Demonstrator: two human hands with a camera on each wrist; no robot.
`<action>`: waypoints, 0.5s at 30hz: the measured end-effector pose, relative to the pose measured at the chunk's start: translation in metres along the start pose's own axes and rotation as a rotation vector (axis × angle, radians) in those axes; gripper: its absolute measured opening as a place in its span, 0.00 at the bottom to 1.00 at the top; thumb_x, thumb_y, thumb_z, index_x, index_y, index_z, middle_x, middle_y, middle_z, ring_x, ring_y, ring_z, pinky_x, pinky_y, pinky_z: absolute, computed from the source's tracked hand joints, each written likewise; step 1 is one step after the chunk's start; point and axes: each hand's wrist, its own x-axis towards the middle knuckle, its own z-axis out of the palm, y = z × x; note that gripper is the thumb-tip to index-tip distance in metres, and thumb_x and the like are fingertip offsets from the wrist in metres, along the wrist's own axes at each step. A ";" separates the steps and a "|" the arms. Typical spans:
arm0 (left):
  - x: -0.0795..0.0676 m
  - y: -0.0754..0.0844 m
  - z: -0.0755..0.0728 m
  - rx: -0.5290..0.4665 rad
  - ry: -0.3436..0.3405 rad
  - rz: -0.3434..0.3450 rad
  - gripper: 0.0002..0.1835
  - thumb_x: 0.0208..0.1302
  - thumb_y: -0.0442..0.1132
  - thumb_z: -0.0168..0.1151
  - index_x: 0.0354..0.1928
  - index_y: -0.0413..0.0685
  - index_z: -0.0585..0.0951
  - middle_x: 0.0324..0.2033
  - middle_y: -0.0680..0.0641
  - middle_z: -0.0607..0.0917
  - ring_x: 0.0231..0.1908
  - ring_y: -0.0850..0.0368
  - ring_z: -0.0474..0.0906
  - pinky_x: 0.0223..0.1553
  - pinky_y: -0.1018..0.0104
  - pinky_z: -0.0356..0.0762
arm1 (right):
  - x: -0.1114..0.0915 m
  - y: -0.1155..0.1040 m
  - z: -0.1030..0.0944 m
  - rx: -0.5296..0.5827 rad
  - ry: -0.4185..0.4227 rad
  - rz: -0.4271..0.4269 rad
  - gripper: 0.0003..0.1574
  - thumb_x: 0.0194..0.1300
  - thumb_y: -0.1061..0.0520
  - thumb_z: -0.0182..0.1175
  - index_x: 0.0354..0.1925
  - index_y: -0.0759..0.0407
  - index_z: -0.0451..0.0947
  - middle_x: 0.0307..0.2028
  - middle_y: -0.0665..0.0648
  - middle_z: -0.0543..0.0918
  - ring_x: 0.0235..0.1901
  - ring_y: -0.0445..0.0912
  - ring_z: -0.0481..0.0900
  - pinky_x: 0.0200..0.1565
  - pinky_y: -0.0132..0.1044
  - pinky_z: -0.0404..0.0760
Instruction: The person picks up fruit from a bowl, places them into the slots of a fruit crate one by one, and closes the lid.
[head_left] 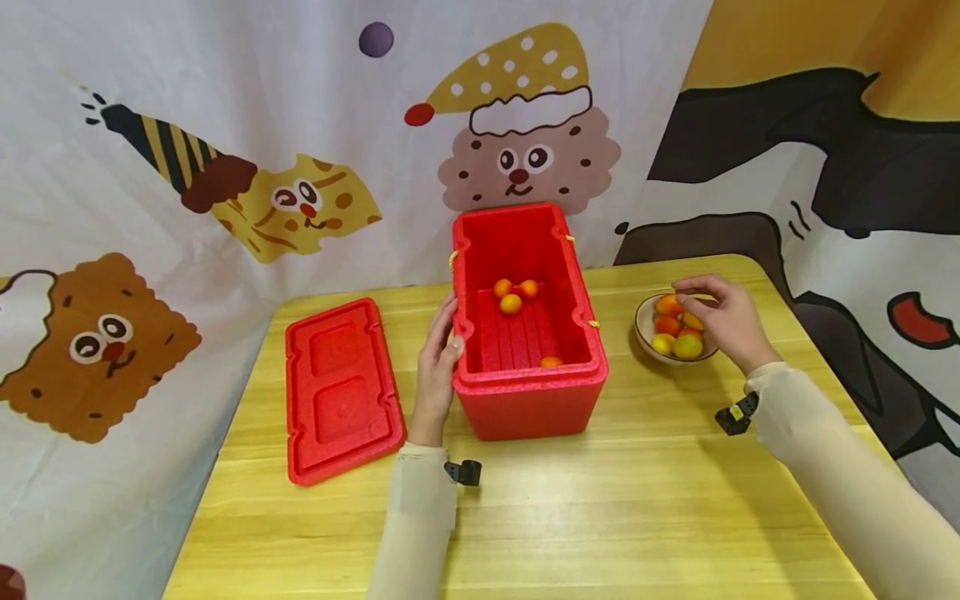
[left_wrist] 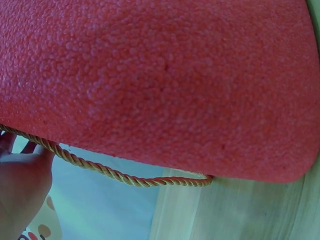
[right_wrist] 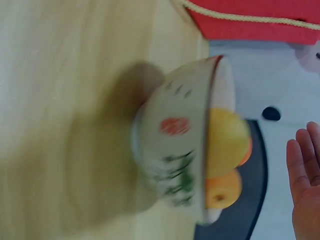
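Note:
A deep red foam box [head_left: 525,408] stands uncovered on the table. Inside it, three small orange fruits [head_left: 511,304] lie toward the far end, and another orange fruit [head_left: 551,362] shows by the near wall. My left hand [head_left: 435,358] rests along the box's left side, thumb at the rim; the left wrist view catches it beside a twisted gold cord [left_wrist: 125,177]. To the right, a patterned bowl [right_wrist: 175,135] holds several small orange and yellow fruits [head_left: 687,346]. Over its right rim hovers my right hand [head_left: 723,317], whose fingers look extended in the right wrist view.
Left of the box, a red lid [head_left: 345,392] with two recessed panels lies flat. The light wooden table [head_left: 600,517] backs onto a cartoon-printed curtain [head_left: 315,75]. Gold cord loops hang on both sides of the box.

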 end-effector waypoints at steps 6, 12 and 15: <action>0.001 -0.001 -0.001 0.013 -0.004 0.033 0.29 0.66 0.32 0.44 0.69 0.26 0.62 0.72 0.33 0.57 0.70 0.45 0.55 0.65 0.52 0.62 | -0.007 0.019 -0.004 -0.021 0.026 0.055 0.24 0.71 0.50 0.58 0.56 0.65 0.77 0.52 0.59 0.76 0.53 0.46 0.73 0.45 0.17 0.71; 0.001 -0.001 -0.001 0.010 -0.007 0.027 0.30 0.66 0.32 0.44 0.69 0.26 0.62 0.72 0.32 0.56 0.70 0.45 0.55 0.65 0.51 0.63 | -0.011 0.037 -0.006 -0.074 0.040 0.090 0.24 0.70 0.51 0.59 0.56 0.67 0.77 0.53 0.61 0.73 0.55 0.55 0.72 0.50 0.20 0.72; 0.000 0.000 -0.001 0.004 -0.010 0.020 0.29 0.67 0.32 0.44 0.69 0.26 0.61 0.72 0.33 0.56 0.71 0.44 0.55 0.64 0.52 0.65 | -0.013 0.044 -0.006 -0.087 0.048 0.094 0.23 0.70 0.53 0.60 0.55 0.68 0.77 0.53 0.62 0.72 0.54 0.55 0.70 0.58 0.33 0.72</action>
